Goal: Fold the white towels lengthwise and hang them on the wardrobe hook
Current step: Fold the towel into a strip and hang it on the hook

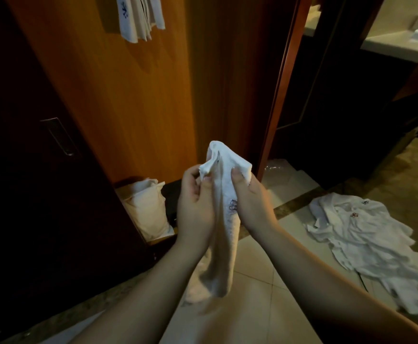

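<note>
Held up in front of the wardrobe, over the tiled floor (265,289), the white towel (224,219) hangs limp in a long narrow strip, bunched at its top end. The left hand (195,202) pinches one top corner between thumb and fingers; the right hand (248,194) grips the neighbouring fold. It looks light, soft and floppy, not slippery, so it should be held by the top edge corners. More towels (366,239) lie heaped on the floor to the right; others (138,16) hang above.

Left hand (195,207) and right hand (248,198) pinching a white towel (224,234), towel pile (366,242) on floor, towels hanging (139,17) on wardrobe
</note>
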